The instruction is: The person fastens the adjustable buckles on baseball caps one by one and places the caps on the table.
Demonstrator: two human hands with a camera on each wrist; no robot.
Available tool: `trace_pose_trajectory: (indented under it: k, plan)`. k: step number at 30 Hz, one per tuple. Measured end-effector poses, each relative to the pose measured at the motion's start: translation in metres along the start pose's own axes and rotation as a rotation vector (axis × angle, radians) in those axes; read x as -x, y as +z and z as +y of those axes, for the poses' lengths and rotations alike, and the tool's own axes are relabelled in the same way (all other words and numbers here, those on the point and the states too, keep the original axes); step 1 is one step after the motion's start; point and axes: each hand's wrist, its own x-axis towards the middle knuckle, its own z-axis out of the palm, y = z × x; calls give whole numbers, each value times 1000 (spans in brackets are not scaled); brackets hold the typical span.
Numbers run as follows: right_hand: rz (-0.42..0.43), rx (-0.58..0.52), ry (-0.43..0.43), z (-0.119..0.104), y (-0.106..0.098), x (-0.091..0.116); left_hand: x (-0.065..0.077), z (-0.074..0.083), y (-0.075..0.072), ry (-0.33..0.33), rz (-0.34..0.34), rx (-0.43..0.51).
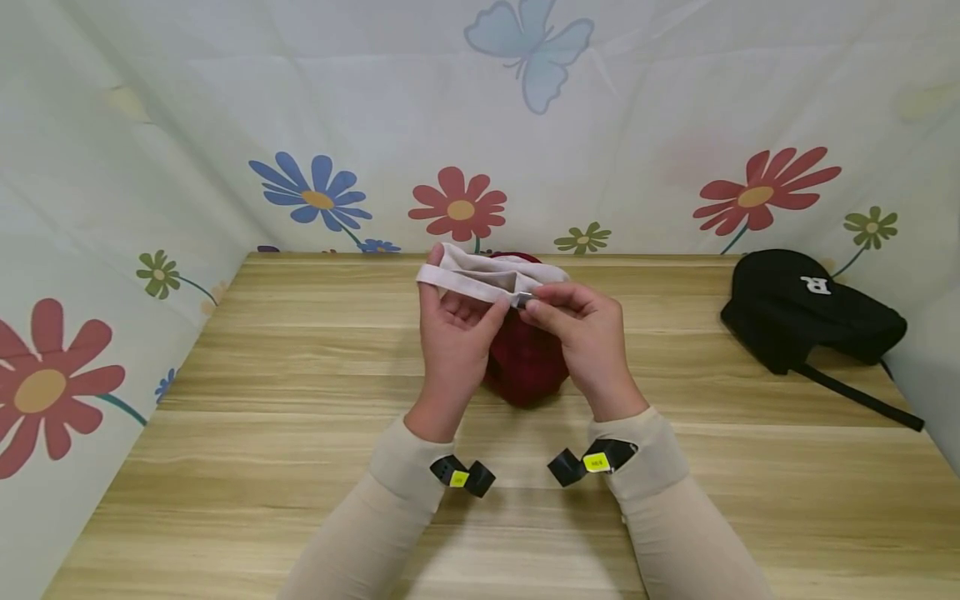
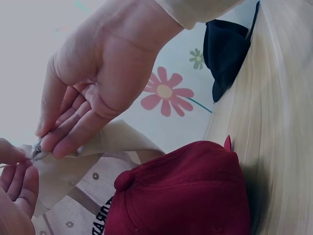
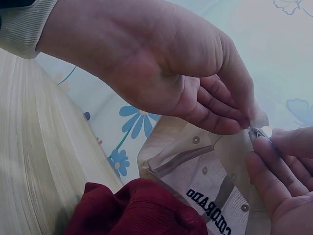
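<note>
A cream cap (image 1: 543,271) with dark lettering is held up at the far middle of the table, its back strap (image 1: 465,283) toward me. My left hand (image 1: 453,346) reaches into the gap behind the strap, its thumb and fingers pinching the strap beside a small metal buckle (image 1: 522,298). From the other side my right hand (image 1: 597,346) pinches the buckle end between thumb and fingers. The right wrist view shows both hands' fingertips meeting at the buckle (image 3: 260,132). Under the cream cap a dark red cap (image 1: 528,367) rests on the table, partly hidden by the hands.
On the right of the wooden table (image 1: 300,375) lies a black cap (image 1: 776,304) with a white letter, its strap hanging loose toward the front. A flowered curtain (image 1: 637,125) stands behind the table and along its sides.
</note>
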Motion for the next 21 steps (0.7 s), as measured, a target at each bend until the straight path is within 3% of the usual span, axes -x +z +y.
trace_pose_trajectory:
  k: [4, 13, 21]
  plan:
    - [-4, -1, 0, 0, 0, 0, 2, 5, 2, 8, -16, -50]
    - [-8, -65, 14, 3, 3, 0, 3, 8, 4, -12, 28, -10]
    - [13, -98, 31, 4, 4, 1, 3, 11, 6, -54, 17, -7]
